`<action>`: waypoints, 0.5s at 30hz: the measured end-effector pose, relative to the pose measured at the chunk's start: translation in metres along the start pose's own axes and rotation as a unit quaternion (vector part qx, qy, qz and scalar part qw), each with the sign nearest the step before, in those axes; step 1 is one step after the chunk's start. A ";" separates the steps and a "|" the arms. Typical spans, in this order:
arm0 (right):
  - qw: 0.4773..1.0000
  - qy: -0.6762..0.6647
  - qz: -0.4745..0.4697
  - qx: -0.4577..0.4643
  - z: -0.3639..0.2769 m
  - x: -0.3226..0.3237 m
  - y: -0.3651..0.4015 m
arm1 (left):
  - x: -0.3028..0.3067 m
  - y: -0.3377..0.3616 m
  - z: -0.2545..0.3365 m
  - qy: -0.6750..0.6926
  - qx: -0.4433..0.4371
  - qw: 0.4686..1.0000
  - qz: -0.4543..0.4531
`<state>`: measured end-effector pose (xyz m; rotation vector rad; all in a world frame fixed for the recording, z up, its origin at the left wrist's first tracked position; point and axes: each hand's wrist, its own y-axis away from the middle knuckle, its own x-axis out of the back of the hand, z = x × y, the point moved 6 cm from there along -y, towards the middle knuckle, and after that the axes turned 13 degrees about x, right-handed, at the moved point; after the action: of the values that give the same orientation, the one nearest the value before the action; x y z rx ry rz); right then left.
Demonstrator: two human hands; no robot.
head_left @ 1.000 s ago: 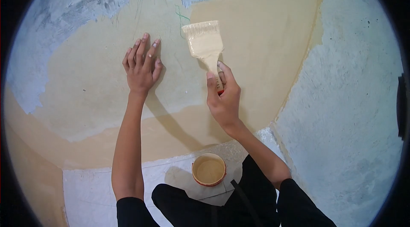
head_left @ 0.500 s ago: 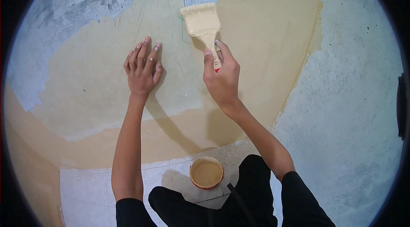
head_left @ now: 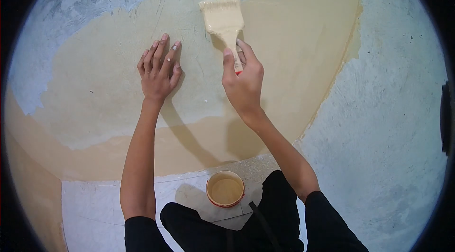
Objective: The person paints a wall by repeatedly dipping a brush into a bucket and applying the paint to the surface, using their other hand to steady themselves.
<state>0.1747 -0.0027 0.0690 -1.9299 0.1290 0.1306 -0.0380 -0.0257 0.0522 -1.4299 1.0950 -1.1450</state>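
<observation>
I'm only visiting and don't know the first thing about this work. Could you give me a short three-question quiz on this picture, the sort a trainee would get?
1. True or false: the left hand rests flat against the wall and holds nothing.
2. What grips the paintbrush? A) the left hand B) the right hand C) both hands
3. Fill in: the open paint tub stands on the ____, in front of the person's legs.

Key
1. True.
2. B. Its fingers are closed around the handle, and the bristles point up the wall.
3. Floor.
</observation>
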 end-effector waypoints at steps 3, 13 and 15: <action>1.000 0.016 -0.019 -0.012 0.004 -0.006 -0.003 | 0.000 -0.001 0.000 -0.002 0.006 1.000 0.005; 0.998 0.062 -0.023 0.010 -0.003 -0.003 0.000 | 0.000 0.000 -0.002 -0.004 0.011 1.000 -0.002; 0.999 0.046 -0.010 0.023 -0.003 -0.007 -0.005 | -0.001 0.000 -0.002 -0.003 0.010 1.000 -0.002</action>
<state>0.1686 -0.0038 0.0757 -1.8906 0.1727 0.0253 -0.0400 -0.0246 0.0527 -1.4195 1.0754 -1.1505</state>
